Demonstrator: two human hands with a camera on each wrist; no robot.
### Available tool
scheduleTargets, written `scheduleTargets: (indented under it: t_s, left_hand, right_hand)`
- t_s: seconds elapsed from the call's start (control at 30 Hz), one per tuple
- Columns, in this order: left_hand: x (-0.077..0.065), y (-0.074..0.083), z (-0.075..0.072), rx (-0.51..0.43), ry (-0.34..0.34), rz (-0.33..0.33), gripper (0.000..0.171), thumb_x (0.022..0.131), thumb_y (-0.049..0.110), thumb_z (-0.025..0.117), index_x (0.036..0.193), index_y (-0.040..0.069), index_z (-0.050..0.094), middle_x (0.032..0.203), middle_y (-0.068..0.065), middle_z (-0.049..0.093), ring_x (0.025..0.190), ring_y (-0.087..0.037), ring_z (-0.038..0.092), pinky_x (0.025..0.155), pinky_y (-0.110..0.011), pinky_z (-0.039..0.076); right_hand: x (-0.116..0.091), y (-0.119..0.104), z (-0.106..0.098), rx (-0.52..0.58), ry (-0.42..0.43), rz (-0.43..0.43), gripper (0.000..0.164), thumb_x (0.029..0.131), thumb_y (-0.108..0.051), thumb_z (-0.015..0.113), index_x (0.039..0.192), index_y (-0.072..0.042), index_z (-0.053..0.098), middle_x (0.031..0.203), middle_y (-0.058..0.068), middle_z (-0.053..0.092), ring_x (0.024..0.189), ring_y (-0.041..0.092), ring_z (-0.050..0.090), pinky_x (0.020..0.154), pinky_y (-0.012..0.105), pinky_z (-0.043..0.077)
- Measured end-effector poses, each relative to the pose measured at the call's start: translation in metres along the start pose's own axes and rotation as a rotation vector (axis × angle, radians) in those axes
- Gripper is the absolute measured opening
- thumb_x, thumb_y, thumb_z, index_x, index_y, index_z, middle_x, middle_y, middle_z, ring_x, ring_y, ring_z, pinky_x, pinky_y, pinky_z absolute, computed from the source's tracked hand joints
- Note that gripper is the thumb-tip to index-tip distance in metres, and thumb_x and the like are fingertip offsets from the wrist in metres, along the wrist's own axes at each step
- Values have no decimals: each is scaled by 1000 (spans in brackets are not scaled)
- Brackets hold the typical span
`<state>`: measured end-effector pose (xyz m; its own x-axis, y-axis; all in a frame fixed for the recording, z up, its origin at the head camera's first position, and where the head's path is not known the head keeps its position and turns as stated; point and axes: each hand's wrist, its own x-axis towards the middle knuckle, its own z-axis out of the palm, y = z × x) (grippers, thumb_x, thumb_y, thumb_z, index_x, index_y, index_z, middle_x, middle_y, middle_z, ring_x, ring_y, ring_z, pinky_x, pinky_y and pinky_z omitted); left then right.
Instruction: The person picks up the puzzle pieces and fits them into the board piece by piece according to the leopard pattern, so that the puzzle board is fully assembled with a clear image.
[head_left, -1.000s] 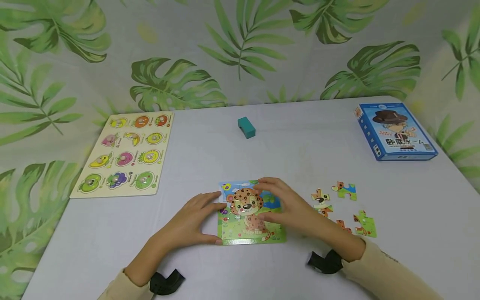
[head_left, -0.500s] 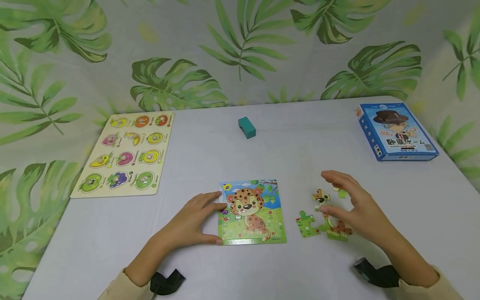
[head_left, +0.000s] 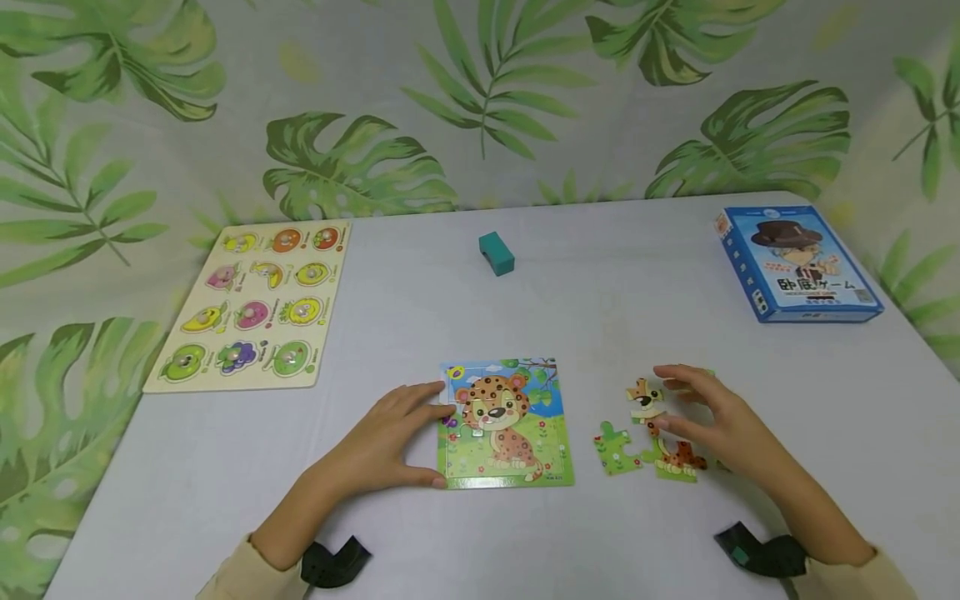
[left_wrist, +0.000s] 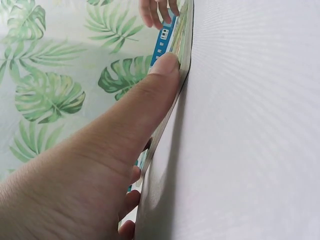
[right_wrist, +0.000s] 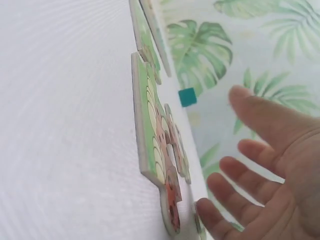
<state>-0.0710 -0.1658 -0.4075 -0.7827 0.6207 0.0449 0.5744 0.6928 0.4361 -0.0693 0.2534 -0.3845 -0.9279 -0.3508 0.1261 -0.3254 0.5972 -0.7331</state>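
A square leopard jigsaw board (head_left: 517, 433) lies flat near the middle of the table. My left hand (head_left: 390, 442) rests at its left side, the thumb touching the lower left corner and fingertips at the left edge; in the left wrist view the straight thumb (left_wrist: 145, 95) meets the board's edge. My right hand (head_left: 723, 421) hovers over the loose jigsaw pieces, thumb and fingers apart, nothing seen between them. Beneath or beside it lie a leopard-face piece (head_left: 643, 400), a green piece (head_left: 617, 450) and a leopard-feet piece (head_left: 677, 471). The hand partly hides other pieces.
A fruit peg-puzzle board (head_left: 255, 321) lies at the left. A teal block (head_left: 498, 255) sits at the back centre. On the right is a blue game box (head_left: 806, 267). Behind the white table (head_left: 525, 550) hangs a leaf-print cloth (head_left: 495, 108).
My right hand has left the jigsaw board and moved right to the loose pieces, then lowered slightly there. The left hand has stayed at the board's left edge.
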Motion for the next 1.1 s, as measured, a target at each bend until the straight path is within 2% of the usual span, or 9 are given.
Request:
scheduleTargets:
  t_s: [0.13,0.23,0.3,0.37,0.47,0.57,0.73,0.9,1.1]
  left_hand:
    - [0,0,0,2,-2,-2,84,63,69,61,131,24,46,144,-1,25,131,-22,20,106,-39,12]
    - [1,0,-1,4,-1,0,83,63,69,61,131,23,46,144,-1,25,130,-22,21,105,-39,13]
    - [0,0,-1,4,-1,0,83,63,70,60,131,23,46,144,-1,25,130,-22,21,105,-39,14]
    - [1,-1,-1,1,0,0,83,63,70,60,131,24,46,144,-1,25,130,-21,21,105,-39,14]
    - [0,-1,-1,-5,0,0,83,63,70,60,131,24,46,144,-1,25,130,-21,21,105,-39,15]
    - [0,-2,0,-6,1,4,83,63,69,61,130,23,46,144,-1,25,130,-22,21,105,-39,14]
    - [0,-2,1,-4,2,8,83,63,70,60,130,23,46,144,-2,26,130,-22,21,106,-38,12]
    - [0,-2,1,-2,5,7,83,63,70,61,130,23,46,144,-2,25,130,-22,21,106,-38,13]
    - [0,-2,1,-11,6,2,82,63,68,62,130,24,46,144,-1,26,130,-21,21,105,-39,14]
  right_hand:
    - [-1,6,0,-20,-42,54,55,81,-16,67,131,-9,43,128,12,44,106,28,46,82,10,35]
    - [-1,10,0,-56,-59,53,54,81,-20,67,129,-8,44,127,12,46,108,28,45,84,7,31]
    - [0,12,0,-77,-79,61,53,82,-22,66,128,-7,45,127,13,46,112,32,44,92,16,33]
    - [1,13,0,-105,-97,75,52,83,-25,65,127,-7,46,128,14,46,116,35,41,96,30,34]
    - [1,14,0,-118,-111,81,50,83,-24,65,126,-7,47,128,17,45,120,40,35,91,54,31]
    - [1,15,1,-126,-110,75,49,82,-22,66,126,-7,49,128,20,43,121,44,31,90,60,28]
    - [2,17,4,-172,-92,41,49,81,-19,68,125,-4,52,125,21,43,119,47,31,87,63,30]
    - [2,16,5,-229,-31,-17,51,77,-12,71,122,2,52,119,20,46,110,43,42,81,57,39]
    - [2,3,3,-242,56,-70,55,73,-4,72,124,-1,52,114,16,49,101,37,50,75,52,45]
